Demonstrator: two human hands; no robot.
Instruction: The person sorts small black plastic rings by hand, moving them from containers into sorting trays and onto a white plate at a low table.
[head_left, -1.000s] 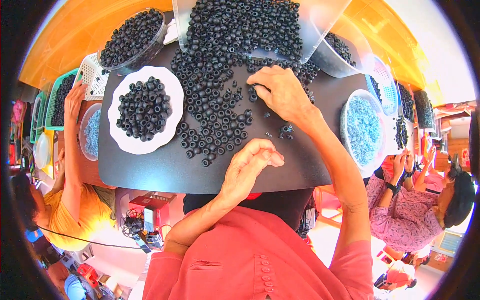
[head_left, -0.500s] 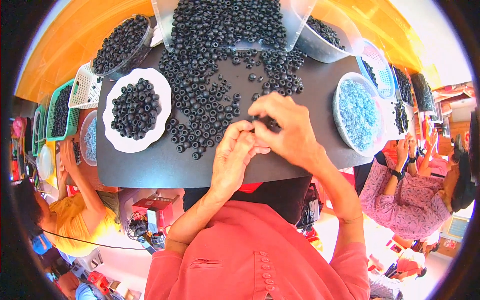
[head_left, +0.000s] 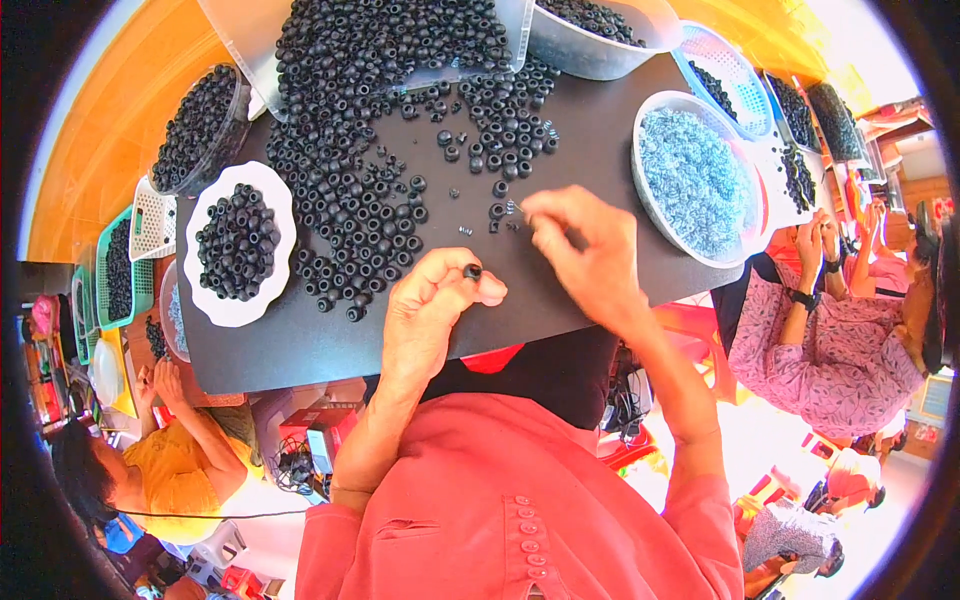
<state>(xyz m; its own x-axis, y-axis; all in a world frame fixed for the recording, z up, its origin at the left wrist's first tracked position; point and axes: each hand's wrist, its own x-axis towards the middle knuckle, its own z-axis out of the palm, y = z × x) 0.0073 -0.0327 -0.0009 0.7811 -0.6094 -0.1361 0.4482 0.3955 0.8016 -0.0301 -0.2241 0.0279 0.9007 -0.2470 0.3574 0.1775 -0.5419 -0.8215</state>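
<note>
Down at the black desk (head_left: pixel 300 350), the left hand (head_left: pixel 432 310) pinches one black ring (head_left: pixel 472 271) between thumb and forefinger, just above the desk's near edge; the right hand (head_left: pixel 585 255) has its fingertips pressed together on a tiny piece near the loose black rings (head_left: pixel 350 215)

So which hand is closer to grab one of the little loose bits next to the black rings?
Probably the right hand. Its fingertips hover right beside the small loose pieces on the black board. The left hand sits further back and already pinches a black ring.
</note>
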